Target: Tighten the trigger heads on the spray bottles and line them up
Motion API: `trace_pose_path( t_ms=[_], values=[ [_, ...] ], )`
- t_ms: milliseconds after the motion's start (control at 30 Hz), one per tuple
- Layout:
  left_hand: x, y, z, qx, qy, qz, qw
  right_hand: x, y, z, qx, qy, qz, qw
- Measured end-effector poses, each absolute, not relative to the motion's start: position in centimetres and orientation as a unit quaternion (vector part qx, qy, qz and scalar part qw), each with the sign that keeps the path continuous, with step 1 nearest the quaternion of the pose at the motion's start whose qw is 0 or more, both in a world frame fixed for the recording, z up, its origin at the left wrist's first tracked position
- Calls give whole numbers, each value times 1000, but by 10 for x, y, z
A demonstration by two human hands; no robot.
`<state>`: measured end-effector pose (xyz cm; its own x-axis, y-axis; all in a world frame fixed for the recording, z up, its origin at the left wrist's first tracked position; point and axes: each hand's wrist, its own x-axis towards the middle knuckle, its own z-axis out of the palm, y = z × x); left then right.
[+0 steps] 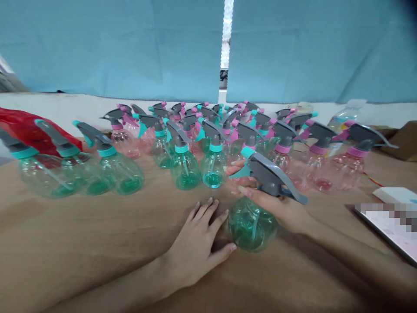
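Through the head camera, I saw the left hand (198, 245) palm down, its fingers partly spread, and I could not tell whether it touched the bottle beside it. The right hand (282, 208) was curled round the neck of a green spray bottle (252, 228). Below lay a brown tabletop (120, 256), bearing rows of other green bottles (185, 171) and pink bottles (347, 169); a blue curtain (130, 48) hung behind. The held bottle was just right of the left fingertips, in front of those rows, its nozzle pointing left.
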<state>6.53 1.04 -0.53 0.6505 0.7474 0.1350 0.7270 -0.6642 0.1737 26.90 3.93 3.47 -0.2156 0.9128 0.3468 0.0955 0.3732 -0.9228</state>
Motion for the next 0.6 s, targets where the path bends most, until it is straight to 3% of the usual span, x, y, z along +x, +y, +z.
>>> trace_pose_path(
  t_ms=[300,600],
  values=[
    [65,9,-5,907,408,92,54,272,39,49,-365,-715,417,427],
    [64,9,-5,908,406,94,48,270,31,63,-381,-705,389,454]
  ],
)
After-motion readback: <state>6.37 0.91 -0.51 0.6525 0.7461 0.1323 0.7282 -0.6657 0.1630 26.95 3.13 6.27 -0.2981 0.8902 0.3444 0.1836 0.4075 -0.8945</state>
